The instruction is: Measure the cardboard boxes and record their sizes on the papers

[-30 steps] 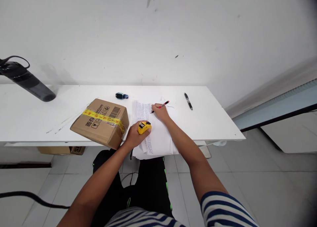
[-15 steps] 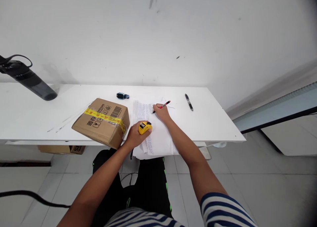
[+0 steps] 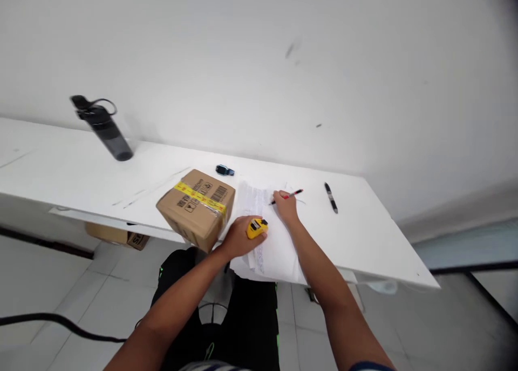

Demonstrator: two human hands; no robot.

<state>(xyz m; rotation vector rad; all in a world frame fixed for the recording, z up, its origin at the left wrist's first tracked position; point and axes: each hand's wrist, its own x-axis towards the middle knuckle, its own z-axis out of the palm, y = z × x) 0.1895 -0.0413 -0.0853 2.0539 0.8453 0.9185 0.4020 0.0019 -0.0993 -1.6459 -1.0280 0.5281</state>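
Several sheets of paper (image 3: 279,252), some with handwriting, lie stacked at the front edge of the table. My left hand (image 3: 238,237) is closed around a yellow tape measure (image 3: 256,228) and rests over the left part of the sheets. In my right hand (image 3: 285,206) is a red and black pen (image 3: 292,194), its tip down at the paper. A taped cardboard box (image 3: 196,206) stands just left of my left hand, its front corner at the table edge.
On the white table (image 3: 356,236) are a watch (image 3: 224,170) behind the box, a black pen (image 3: 331,198) on the right and a dark water bottle (image 3: 107,130) at the back left. A wall rises behind. Another cardboard box (image 3: 115,235) sits below the table.
The view has turned left and tilted, so the things on the table appear further right. Both hands keep their grip on the tape measure and the pen.
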